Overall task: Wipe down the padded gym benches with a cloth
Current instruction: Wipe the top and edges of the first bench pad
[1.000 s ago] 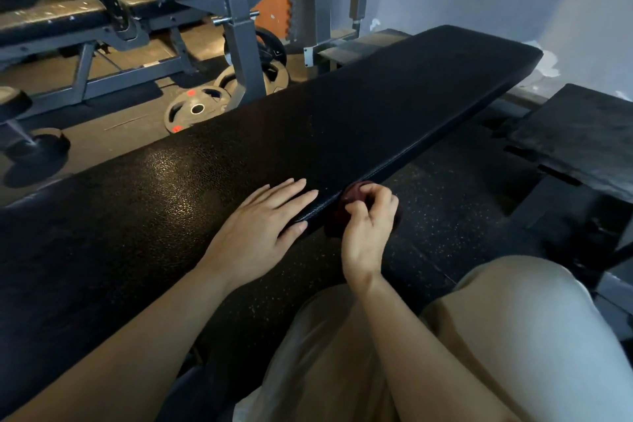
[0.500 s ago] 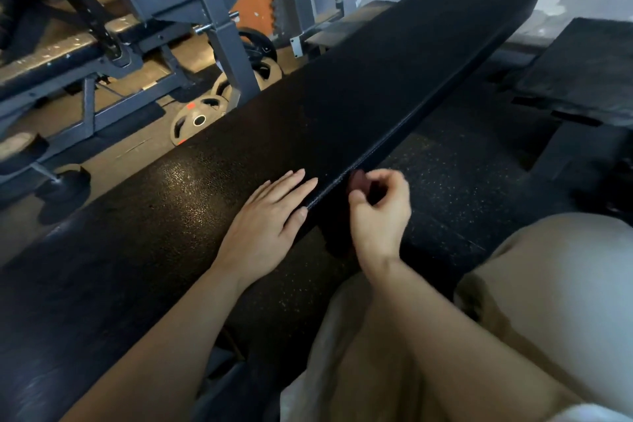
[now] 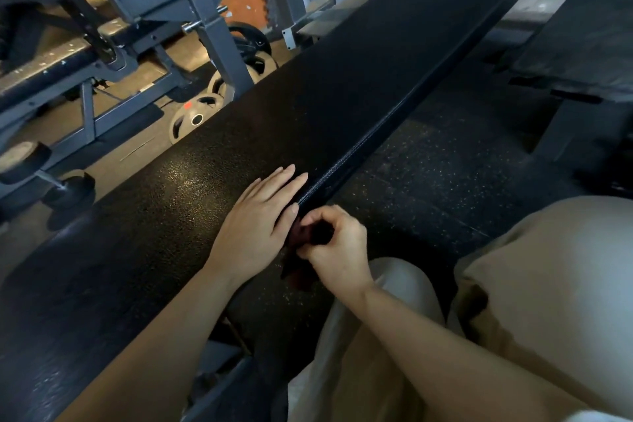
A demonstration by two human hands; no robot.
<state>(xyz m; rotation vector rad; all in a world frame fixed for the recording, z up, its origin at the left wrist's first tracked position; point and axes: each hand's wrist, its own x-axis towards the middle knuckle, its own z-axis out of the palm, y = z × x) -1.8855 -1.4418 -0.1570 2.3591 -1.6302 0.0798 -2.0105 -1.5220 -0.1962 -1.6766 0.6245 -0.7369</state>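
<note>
Cloth (image 3: 298,239), dark red, sat clamped in the right grip (image 3: 337,245) against the counter's (image 3: 342,86) side edge; just left, the left grip (image 3: 262,223) lay flat, fingers apart, atop the padding.

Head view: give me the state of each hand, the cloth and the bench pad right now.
left hand: flat, fingers straight, resting on the bench top by its near edge.
right hand: fingers curled, gripping the cloth at the bench's side edge.
cloth: dark red, bunched, partly hanging below the hand.
bench pad: black, textured, nothing else lying on it.
</note>
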